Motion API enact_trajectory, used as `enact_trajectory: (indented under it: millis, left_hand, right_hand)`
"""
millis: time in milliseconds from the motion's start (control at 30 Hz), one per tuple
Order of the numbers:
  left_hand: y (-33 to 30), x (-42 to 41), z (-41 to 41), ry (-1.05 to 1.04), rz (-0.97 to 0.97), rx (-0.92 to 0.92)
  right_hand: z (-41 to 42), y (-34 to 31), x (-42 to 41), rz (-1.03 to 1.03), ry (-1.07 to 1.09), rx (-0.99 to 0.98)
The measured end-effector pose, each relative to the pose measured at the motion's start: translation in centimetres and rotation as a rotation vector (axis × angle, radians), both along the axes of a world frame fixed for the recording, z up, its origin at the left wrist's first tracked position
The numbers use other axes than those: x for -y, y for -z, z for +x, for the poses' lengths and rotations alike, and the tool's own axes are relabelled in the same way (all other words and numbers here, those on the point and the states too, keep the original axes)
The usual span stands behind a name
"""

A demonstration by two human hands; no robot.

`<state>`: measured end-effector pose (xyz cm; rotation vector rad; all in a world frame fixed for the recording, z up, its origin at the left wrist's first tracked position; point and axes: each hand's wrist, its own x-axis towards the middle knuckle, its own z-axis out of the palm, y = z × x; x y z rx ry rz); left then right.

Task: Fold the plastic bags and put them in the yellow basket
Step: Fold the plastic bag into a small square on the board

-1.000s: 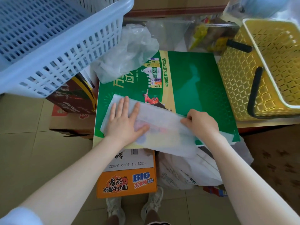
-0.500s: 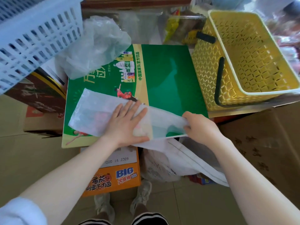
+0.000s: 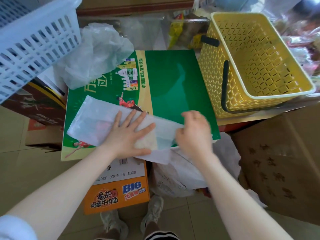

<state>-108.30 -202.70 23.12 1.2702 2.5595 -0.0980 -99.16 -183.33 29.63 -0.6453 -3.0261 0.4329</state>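
A thin white plastic bag [image 3: 91, 122] lies flattened as a long strip across a green printed board [image 3: 174, 87]. My left hand [image 3: 129, 135] presses flat on the middle of the strip with its fingers spread. My right hand [image 3: 194, 134] pinches the strip's right end with curled fingers and is blurred by motion. The yellow basket [image 3: 259, 87] stands at the right, beside the board, and I see nothing inside it. A crumpled clear plastic bag [image 3: 97, 54] rests on the board's far left corner.
A pale blue slotted basket [image 3: 34, 40] overhangs the upper left. Under the board sit an orange noodle carton [image 3: 117, 196] and a loose white bag [image 3: 181, 177]. A brown cardboard box [image 3: 280, 167] is at right. Snack packets [image 3: 183, 32] lie behind. My shoes [image 3: 152, 217] stand on tiled floor.
My right hand has moved left along the strip, bringing its right end toward my left hand. My left hand stays pressed on the bag. The view has shifted slightly.
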Motion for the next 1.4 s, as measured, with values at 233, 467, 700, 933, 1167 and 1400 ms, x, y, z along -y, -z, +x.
enact_trajectory:
  millis: [233,467,700,933,1167,1400]
  left_hand:
    - [0.3,3.2,-1.8,-0.153,0.248,0.043]
    - [0.2,6.7,-2.4,-0.356,0.092,-0.048]
    - [-0.1,7.1,-2.3,-0.363,0.144,-0.038]
    - [-1.2,4.0,4.9,-0.034,0.285,-0.073]
    - [0.6,1.0,8.9,-0.077,0.520,-0.041]
    - [-3.8,3.1,9.2,-0.570,0.959,0.690]
  right_hand:
    - [-2.1,6.9,7.0,0.035,-0.181,0.134]
    - [1.9,7.1,1.0,0.094,0.065,0.126]
    - [2.3,4.3,-1.2,0.103,0.038,0.188]
    - [-1.3,2.2,0.3,-0.054,0.004,0.302]
    - [0.1,0.2,-0.4,-0.575,-0.029,0.360]
    - [1.7,-3.9,-0.9,-1.186,-0.229,0.441]
